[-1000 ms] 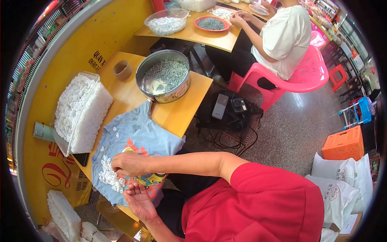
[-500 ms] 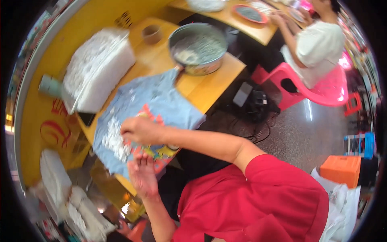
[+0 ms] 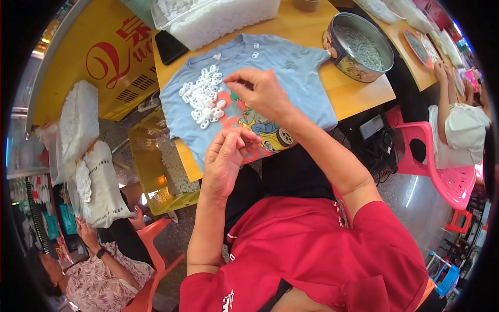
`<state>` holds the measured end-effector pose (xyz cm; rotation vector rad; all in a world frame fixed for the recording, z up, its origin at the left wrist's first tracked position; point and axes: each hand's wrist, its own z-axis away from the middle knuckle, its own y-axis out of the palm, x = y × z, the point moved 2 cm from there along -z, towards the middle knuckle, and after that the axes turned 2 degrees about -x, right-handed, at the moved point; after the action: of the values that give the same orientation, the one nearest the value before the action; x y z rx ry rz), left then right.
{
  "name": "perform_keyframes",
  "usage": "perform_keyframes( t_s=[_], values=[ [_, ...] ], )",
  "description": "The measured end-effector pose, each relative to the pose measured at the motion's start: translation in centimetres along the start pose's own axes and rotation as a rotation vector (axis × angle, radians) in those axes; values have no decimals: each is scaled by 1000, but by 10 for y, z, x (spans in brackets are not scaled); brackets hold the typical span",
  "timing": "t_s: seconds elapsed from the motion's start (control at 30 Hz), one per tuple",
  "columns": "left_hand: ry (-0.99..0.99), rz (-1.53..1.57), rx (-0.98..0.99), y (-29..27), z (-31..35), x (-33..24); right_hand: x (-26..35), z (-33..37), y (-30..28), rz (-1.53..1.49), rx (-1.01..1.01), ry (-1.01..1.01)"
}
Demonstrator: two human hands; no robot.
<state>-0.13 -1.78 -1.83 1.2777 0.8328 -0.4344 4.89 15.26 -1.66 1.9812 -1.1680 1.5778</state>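
A pile of small white oval plastic pieces with holes [image 3: 201, 93] lies on a light blue T-shirt [image 3: 182, 127] spread over the table. My right hand [image 3: 262, 93] hovers over the shirt, right of the pile, with thumb and forefinger drawn together at the pile's edge. Whatever may be between those fingertips is too small to make out. Nearer to me, my left hand [image 3: 227, 158] is held above the shirt's near edge, palm turned up. Its fingers are curled and the thumb presses against them; any small piece inside cannot be made out.
Behind the shirt stand a white box of white pieces [image 3: 223, 23] and a black phone-like slab [image 3: 170, 48]. A round tin [image 3: 332, 54] holds small metal parts. A yellow crate [image 3: 138, 156] is left of the table [image 3: 358, 99]. Co-workers sit at left [image 3: 104, 275] and right [image 3: 462, 130].
The view has swung, shifting the table up and right. My right hand has moved from over the pile to its right side. My left hand's fingers have curled in.
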Motion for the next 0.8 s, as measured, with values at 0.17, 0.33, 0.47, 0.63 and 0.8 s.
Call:
perform_keyframes(
  t_s=[0.17,0.33,0.47,0.63,0.8],
  values=[
    [-20,55,-79,-7,2,2,23,-10,-26,-29,-61,59],
    [-7,109,-60,-9,-1,4,11,-33,-37,210,56,-24],
    [-3,139,-87,-12,1,3,12,-40,-16,334,239,-88],
    [2,184,-63,-15,2,4,2,-50,0,637,272,-252],
    [10,220,-67,-15,3,4,-13,-79,-37,628,8,-219]
  ],
)
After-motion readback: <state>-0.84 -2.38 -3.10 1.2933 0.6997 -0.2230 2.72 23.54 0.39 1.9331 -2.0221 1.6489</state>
